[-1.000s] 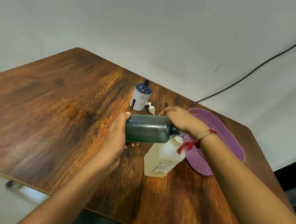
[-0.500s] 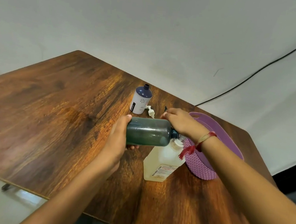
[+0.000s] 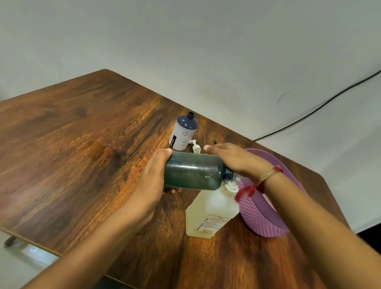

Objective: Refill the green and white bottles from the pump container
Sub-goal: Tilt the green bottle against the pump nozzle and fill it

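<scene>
My left hand (image 3: 152,180) grips the base of the dark green bottle (image 3: 193,173), which lies on its side in the air with its neck pointing right. That neck sits at the white pump head of the clear pump container (image 3: 211,212), which stands on the table. My right hand (image 3: 232,159) lies flat over the pump head and presses on it, fingers straight. The white bottle (image 3: 183,133) with a dark blue top stands uncapped further back. A small white pump cap (image 3: 195,146) lies beside it.
A purple woven basket (image 3: 261,218) stands right of the pump container, partly under my right forearm. The wooden table (image 3: 68,151) stretches out to the left. A black cable runs down the white backdrop at the right.
The view has shifted slightly. Both hands stay in place with the green bottle at the pump; my right hand's fingers look flatter over the pump head.
</scene>
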